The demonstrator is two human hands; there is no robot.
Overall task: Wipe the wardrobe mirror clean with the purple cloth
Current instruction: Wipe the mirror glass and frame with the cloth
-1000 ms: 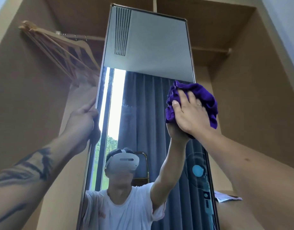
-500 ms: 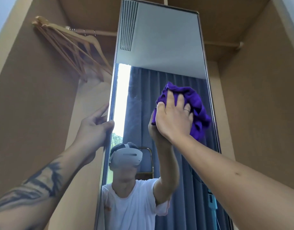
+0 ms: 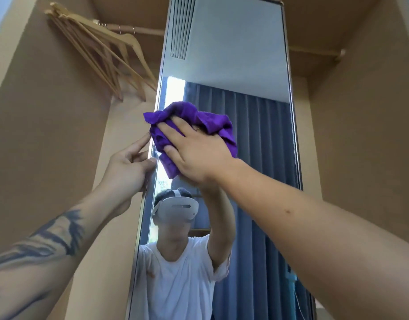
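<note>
Pressing flat with spread fingers, the right hand [image 3: 196,153] pins the soft, bunching purple cloth [image 3: 194,116] against the hard, fragile mirror [image 3: 245,65], while beside it the left hand [image 3: 127,167] rests with relaxed fingers on the mirror's edge.

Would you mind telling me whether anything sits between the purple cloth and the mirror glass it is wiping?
Nothing visible does. The right hand presses the purple cloth flat against the mirror near its left edge; the left hand holds that edge, beside the cloth.

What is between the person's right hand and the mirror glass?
The purple cloth. In the head view the right hand presses it flat against the mirror near its left edge, so the palm never touches the glass directly.
</note>
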